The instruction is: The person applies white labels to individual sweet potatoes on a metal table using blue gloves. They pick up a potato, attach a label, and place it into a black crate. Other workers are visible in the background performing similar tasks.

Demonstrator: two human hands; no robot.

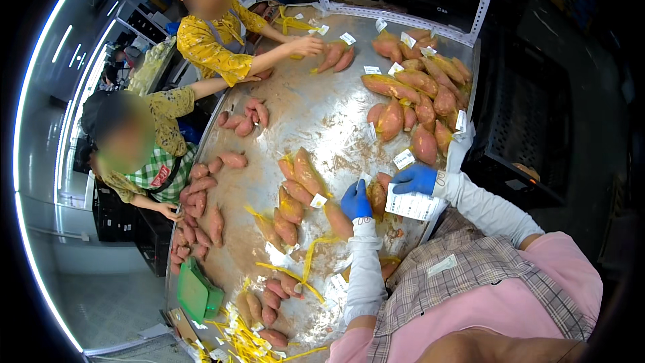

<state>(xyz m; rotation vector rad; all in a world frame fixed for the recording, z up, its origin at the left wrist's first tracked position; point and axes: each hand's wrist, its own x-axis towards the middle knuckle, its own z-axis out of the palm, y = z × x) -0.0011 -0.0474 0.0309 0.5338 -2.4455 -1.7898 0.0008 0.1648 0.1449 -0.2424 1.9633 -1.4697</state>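
Observation:
My left hand (356, 200), in a blue glove, is closed, with a small white tag (365, 178) at its thumb tip. In my blue-gloved right hand (414, 180) is a sheet of white labels (411, 206), gripped along its upper edge. Beside and partly under the sheet lie bagged sweet potatoes (376, 199). Another sweet potato (338, 220) rests just left of my left wrist. More sweet potatoes in yellow net bags (290, 207), some with white tags, lie to the left.
Tagged bags of sweet potatoes (423, 97) are heaped at the far right of the metal table (316, 111). Loose sweet potatoes (198, 198), a green basket (197, 294) and yellow net strips (245, 336) lie leftward. Two people work across the table. Black crates (517, 121) stand at right.

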